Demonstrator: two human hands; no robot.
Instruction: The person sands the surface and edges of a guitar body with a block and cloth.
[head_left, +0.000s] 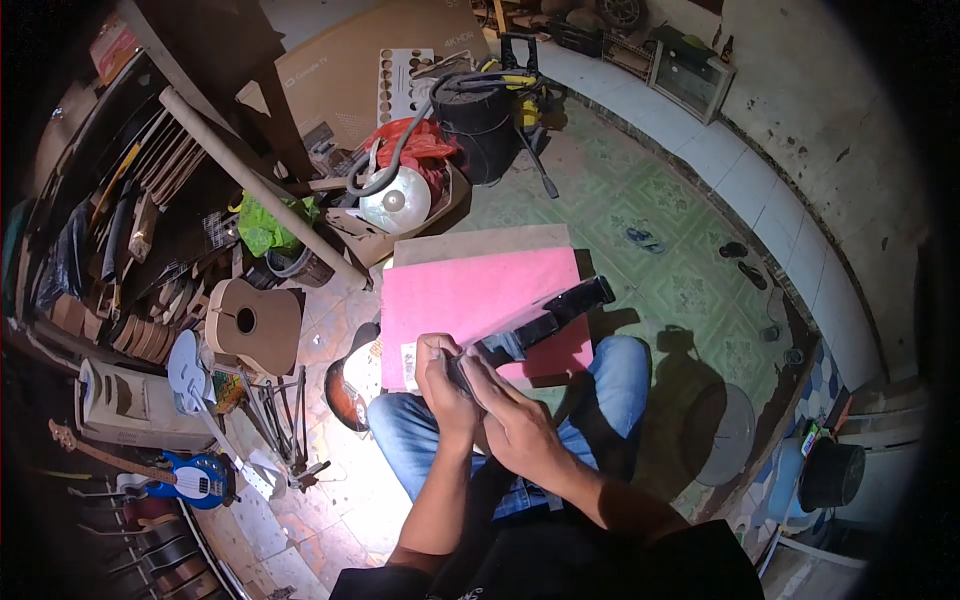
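Head view, left hand (443,390), right hand (518,425), clasping dark object (459,373), at edge of board (470,275)

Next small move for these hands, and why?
I'd probably ease the right hand back slightly, leaving the left hand to hold the dark object. The left is curled around it while the right lies along its side, so little of it shows, and I can't tell whether it joins the long black piece over the pink sheet.
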